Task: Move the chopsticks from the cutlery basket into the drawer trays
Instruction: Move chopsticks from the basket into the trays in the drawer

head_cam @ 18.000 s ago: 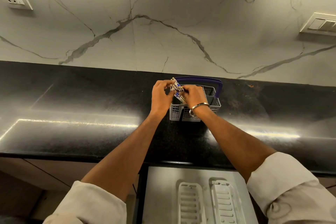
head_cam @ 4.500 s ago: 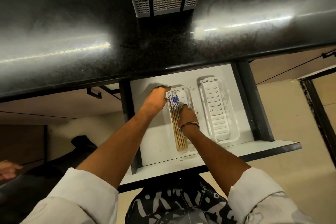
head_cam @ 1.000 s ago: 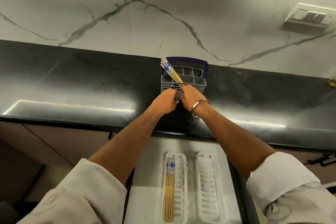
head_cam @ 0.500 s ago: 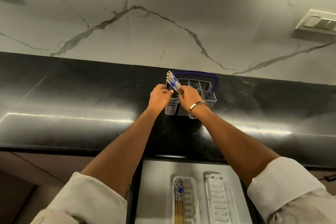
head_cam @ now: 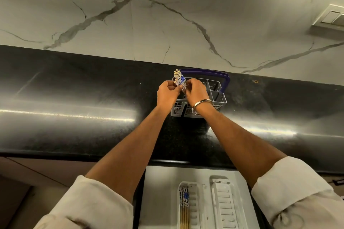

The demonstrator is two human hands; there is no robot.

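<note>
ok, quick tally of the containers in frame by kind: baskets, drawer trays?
cutlery basket: 1
drawer trays: 2, the left tray already holding chopsticks, the right tray holding none
Total: 3

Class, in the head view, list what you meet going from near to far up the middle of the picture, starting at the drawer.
Trays in the drawer → black counter → basket → marble wall.
</note>
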